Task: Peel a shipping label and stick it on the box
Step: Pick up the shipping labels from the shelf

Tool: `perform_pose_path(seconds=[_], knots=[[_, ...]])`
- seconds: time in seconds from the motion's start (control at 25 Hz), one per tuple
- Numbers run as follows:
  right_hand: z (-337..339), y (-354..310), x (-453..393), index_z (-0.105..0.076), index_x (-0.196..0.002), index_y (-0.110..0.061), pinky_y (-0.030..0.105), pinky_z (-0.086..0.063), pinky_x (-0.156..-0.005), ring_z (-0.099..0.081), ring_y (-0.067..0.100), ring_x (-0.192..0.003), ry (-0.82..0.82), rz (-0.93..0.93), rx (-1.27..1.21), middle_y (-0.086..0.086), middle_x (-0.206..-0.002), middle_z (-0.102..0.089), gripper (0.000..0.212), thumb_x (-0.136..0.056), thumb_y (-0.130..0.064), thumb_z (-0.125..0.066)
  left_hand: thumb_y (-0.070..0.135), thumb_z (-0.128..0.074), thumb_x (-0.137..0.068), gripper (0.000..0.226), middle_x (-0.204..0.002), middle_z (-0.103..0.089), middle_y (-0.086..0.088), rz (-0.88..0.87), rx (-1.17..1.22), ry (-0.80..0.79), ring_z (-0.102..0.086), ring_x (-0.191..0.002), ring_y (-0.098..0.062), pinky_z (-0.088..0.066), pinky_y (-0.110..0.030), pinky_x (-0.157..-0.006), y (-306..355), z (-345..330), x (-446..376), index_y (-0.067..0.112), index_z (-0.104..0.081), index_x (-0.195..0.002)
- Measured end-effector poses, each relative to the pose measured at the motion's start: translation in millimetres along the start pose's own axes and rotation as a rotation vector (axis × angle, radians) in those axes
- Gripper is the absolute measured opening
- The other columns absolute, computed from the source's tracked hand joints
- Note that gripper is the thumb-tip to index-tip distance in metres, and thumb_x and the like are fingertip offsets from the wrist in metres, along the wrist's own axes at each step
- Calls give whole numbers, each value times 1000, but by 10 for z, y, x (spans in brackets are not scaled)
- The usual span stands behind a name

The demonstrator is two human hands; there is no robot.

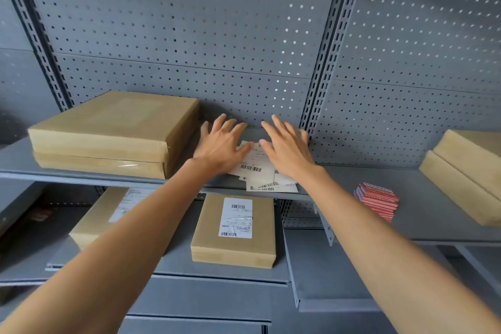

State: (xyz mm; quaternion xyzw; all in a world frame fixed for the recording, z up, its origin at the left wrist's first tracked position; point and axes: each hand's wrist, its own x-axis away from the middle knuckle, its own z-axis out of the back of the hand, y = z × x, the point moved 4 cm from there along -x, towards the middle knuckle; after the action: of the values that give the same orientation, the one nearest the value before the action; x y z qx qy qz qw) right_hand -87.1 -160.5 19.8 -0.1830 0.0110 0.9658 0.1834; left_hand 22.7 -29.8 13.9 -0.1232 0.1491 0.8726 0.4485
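Note:
A loose pile of white shipping labels [260,168] with barcodes lies on the upper grey shelf [352,179], some sticking out over its front edge. My left hand [221,145] hovers over or rests on the pile's left side, fingers spread. My right hand [284,148] is over the pile's right side, fingers also apart. Neither hand grips a label. On the shelf below stands a brown box [234,247] with a label stuck on its top. Another labelled brown box [100,222] lies left of it, partly hidden by my left forearm.
Two stacked flat brown boxes [108,133] sit on the upper shelf left of the labels. More brown boxes [466,173] lean at the far right. A stack of red-and-white cards [376,202] lies on the right shelf. A perforated grey back panel [189,35] closes off the rear.

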Motion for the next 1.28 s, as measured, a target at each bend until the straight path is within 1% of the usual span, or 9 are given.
perform_pose_path(seconds=[0.16, 0.32, 0.48, 0.6, 0.68, 0.84, 0.96, 1.12, 1.28], knots=[[-175, 54, 47, -34, -153, -26, 63, -11, -115, -18, 24, -151, -183, -52, -21, 4, -166, -19, 56, -103, -51, -35, 64, -42, -96, 67, -164, -33, -2, 11, 9, -146, -16, -155, -26, -12, -61, -121, 16, -97, 81, 29, -39, -153], [-225, 84, 32, -42, -148, -27, 60, -19, -113, -37, 23, -142, -239, -95, -80, -1, -152, -47, 53, -102, -53, -36, 64, -43, -95, 62, -155, -48, -1, 63, 28, -241, -34, -147, -27, -18, -61, -118, -9, -143, 96, 29, -50, -146], [-219, 83, 54, -48, -143, -28, 53, -28, -106, -56, 25, -120, -226, -121, -143, -1, -107, -73, 50, -101, -54, -36, 66, -42, -95, 62, -155, -49, 0, 70, 48, -258, -37, -145, -27, -19, -61, -117, -23, -168, 108, 31, -50, -146], [-151, 71, 57, -54, -135, -30, 47, -35, -100, -65, 24, -93, -152, -97, -100, -8, -74, -68, 44, -100, -53, -42, 64, -43, -95, 61, -154, -49, 1, 67, 66, -241, -38, -144, -27, -20, -60, -117, -21, -164, 113, 30, -49, -146], [-127, 85, 47, -55, -135, -30, 44, -36, -99, -67, 24, -92, -86, -89, -91, -5, -82, -73, 41, -98, -49, -49, 64, -44, -96, 62, -155, -48, 1, 72, 80, -244, -36, -145, -26, -18, -60, -118, -19, -158, 124, 31, -46, -148], [-44, 116, 33, -61, -130, -24, 43, -38, -103, -65, 24, -110, 83, -77, -200, -1, -116, -74, 37, -94, -25, -65, 64, -46, -95, 66, -155, -48, 0, 80, 95, -226, -35, -146, -26, -13, -61, -119, -8, -145, 139, 30, -41, -151], [20, 135, -3, -66, -120, -20, 45, -51, -95, -68, 20, -101, 167, -99, -374, -2, -109, -73, 36, -88, -3, -67, 63, -49, -94, 72, -152, -51, -2, 92, 133, -200, -37, -146, -27, -11, -61, -121, 3, -124, 148, 30, -30, -155], [129, 103, -67, -68, -114, -22, 37, -57, -81, -66, 15, -89, 203, -136, -486, -10, -94, -66, 38, -88, 4, -62, 59, -54, -92, 79, -145, -57, -1, 113, 223, -136, -42, -142, -27, -17, -61, -120, 1, -66, 160, 30, -20, -156], [380, 71, -126, -69, -115, -17, 23, -52, -74, -62, 9, -82, 297, -120, -621, -3, -97, -68, 33, -91, 4, -59, 53, -60, -92, 64, -131, -67, 4, 193, 579, -9, -59, -124, -21, -40, -51, -111, -50, -8, 185, 29, -42, -148]])
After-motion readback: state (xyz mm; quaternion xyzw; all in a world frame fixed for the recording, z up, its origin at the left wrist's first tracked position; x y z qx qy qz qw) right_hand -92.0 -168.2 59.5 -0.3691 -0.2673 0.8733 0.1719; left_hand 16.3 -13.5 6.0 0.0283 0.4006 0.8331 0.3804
